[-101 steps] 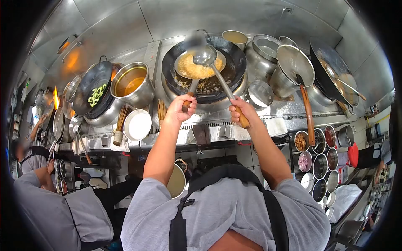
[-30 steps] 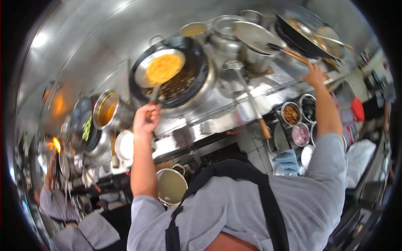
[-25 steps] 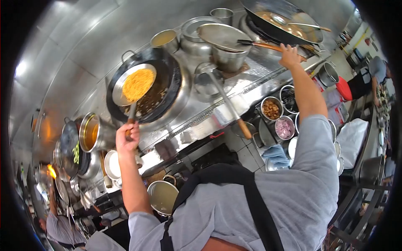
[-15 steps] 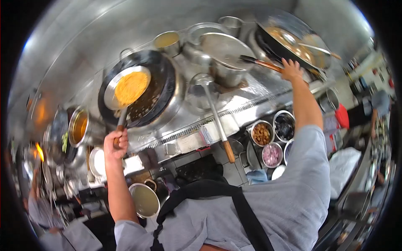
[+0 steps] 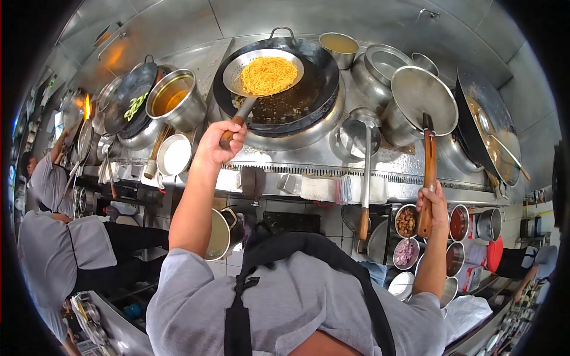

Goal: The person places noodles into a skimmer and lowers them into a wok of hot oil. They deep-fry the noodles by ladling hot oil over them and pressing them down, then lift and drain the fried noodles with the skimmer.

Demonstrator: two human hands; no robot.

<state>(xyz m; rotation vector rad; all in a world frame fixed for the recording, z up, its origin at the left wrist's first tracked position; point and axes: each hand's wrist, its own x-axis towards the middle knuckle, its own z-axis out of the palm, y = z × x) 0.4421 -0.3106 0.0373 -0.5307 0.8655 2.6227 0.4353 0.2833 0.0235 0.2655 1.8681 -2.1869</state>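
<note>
My left hand [image 5: 223, 141] is closed around the wooden handle of a perforated strainer [image 5: 231, 76]. A heap of thin yellow noodles [image 5: 269, 75] lies in the strainer, which is held above a black wok [image 5: 323, 110] of dark oil with bits floating in it. On the right, my right hand [image 5: 434, 204] grips a long wooden utensil [image 5: 428, 172] with a dark upper end. It looks like two lengths side by side; its exact kind is unclear. The dark end overlaps a mesh-topped pot [image 5: 424, 95] in view, and I cannot tell whether they touch.
A ladle [image 5: 367, 166] rests between wok and pot, its handle jutting over the stove's front edge. A second wok [image 5: 475, 118] stands right, a pot of orange liquid [image 5: 176, 98] left. Ingredient bowls [image 5: 405, 252] sit low right. A co-worker [image 5: 65, 237] stands left beside a flame.
The view has swung right and levelled. My right hand has come back from the right wok toward my body, bringing the wooden utensil upright. My left hand still holds the noodle-filled strainer above the oil.
</note>
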